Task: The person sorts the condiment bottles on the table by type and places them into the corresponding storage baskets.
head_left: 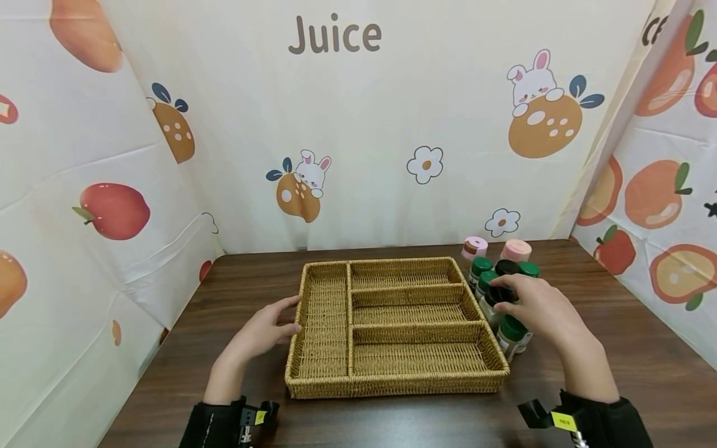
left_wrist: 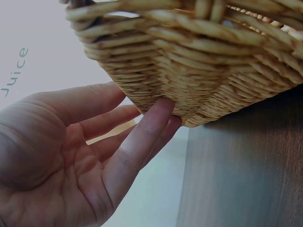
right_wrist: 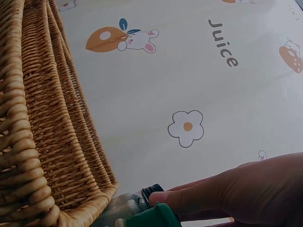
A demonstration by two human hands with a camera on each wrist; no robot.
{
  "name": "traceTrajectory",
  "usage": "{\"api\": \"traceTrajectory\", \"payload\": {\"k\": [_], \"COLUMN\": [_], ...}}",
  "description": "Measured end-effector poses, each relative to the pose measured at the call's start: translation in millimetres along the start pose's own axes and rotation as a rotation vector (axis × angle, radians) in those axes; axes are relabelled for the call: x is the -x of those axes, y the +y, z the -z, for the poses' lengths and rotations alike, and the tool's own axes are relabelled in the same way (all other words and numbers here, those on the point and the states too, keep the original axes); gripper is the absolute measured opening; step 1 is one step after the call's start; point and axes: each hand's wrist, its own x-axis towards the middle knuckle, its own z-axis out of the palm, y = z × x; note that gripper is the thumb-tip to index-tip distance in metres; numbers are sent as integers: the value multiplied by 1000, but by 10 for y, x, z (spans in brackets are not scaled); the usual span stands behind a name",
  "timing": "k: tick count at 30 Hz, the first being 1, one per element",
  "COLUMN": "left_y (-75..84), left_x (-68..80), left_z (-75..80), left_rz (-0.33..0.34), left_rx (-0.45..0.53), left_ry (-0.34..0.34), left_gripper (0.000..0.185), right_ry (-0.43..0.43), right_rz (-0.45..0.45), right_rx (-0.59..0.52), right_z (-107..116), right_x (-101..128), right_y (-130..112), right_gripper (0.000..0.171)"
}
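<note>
A woven wicker tray (head_left: 392, 382) with several empty compartments lies on the dark wooden table. My left hand (head_left: 277, 320) rests against its left wall. In the left wrist view the palm (left_wrist: 85, 156) is open and straight fingers (left_wrist: 147, 132) touch the tray's weave (left_wrist: 199, 61). Right of the tray stands a cluster of small jars. My right hand (head_left: 518, 295) reaches over them, its fingers curled round a black-lidded jar (head_left: 495, 294). The right wrist view shows those fingers (right_wrist: 199, 196) on the jar (right_wrist: 142, 196), beside a green lid (right_wrist: 154, 216) and the tray's wall (right_wrist: 42, 118).
Green-lidded jars (head_left: 480, 266) (head_left: 511, 328) and two pink-lidded ones (head_left: 475, 247) (head_left: 516, 250) crowd the tray's right side. Printed fabric walls (head_left: 358, 124) close in the table on the back, left and right. Bare tabletop (head_left: 644, 348) lies to the far right.
</note>
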Motion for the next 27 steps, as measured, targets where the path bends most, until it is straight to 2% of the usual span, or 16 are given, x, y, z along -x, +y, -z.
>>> {"api": "traceTrajectory", "payload": {"k": [27], "left_y": [-23], "left_x": [-6], "left_z": [-4], "left_rz": [-12], "left_rx": [30], "left_ry": [-5], "left_gripper": [63], "right_ry": [24], "right_rz": [11], "right_rx": [26], "right_z": [5], "right_x": [-5], "right_y": [9], "right_gripper": [47]}}
